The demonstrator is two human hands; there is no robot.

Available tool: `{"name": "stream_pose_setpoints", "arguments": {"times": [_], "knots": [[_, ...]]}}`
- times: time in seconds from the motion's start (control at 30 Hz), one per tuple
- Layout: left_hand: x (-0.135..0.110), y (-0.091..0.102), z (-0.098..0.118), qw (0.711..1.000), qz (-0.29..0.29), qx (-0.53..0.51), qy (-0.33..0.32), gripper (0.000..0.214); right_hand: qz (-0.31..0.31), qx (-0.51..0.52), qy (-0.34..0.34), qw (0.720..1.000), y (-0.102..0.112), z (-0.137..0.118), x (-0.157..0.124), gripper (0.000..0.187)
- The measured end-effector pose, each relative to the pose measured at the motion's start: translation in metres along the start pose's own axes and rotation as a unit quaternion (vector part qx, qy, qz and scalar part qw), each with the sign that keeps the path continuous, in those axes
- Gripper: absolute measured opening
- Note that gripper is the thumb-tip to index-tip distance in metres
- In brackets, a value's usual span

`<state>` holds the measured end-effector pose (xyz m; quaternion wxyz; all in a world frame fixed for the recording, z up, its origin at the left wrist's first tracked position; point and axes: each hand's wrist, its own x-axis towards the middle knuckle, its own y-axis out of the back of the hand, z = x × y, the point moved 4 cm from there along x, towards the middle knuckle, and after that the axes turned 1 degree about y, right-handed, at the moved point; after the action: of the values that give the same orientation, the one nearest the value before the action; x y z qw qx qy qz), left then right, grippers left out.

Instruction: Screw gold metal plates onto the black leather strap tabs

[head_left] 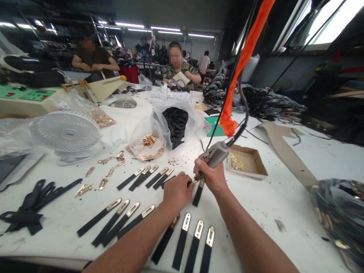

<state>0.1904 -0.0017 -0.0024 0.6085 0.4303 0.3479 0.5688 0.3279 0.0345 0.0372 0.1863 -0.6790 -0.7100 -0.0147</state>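
Observation:
My right hand (212, 176) is wrapped around a grey corded electric screwdriver (218, 153), tilted with its lower end down by the table. Beside it my left hand (176, 191) is closed in a pinch; a gold glint shows at its fingertips, but what they hold is mostly hidden. Just under the screwdriver's lower end lies a black strap (197, 197) with a gold metal end plate. More black straps with gold slotted plates lie in rows around my forearms, such as one strap (196, 246) in front and another strap (109, 223) to the left.
A cardboard box (260, 168) of small gold fasteners stands right of the screwdriver. Beyond my hands sit plastic bags of black straps (174, 127) and gold plates (149, 141). A white fan (65, 132), loose plates (104, 184) and black straps (36, 204) occupy the left. Co-workers sit opposite.

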Motion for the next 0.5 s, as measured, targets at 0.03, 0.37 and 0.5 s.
{"name": "stream_pose_setpoints", "arguments": {"times": [0.03,0.37,0.5], "knots": [[0.000,0.001,-0.001,1.000,-0.002,-0.007,0.000,0.019,0.018,0.023,0.011,1.000,0.003,0.000,-0.002,0.038],[0.002,0.006,-0.019,0.991,-0.057,-0.123,-0.018,0.030,0.123,0.161,0.032,0.979,0.007,0.004,-0.013,0.038],[0.001,0.009,-0.023,0.985,-0.075,-0.155,-0.004,0.033,0.104,0.146,0.014,0.984,0.003,0.014,-0.013,0.037]]}}
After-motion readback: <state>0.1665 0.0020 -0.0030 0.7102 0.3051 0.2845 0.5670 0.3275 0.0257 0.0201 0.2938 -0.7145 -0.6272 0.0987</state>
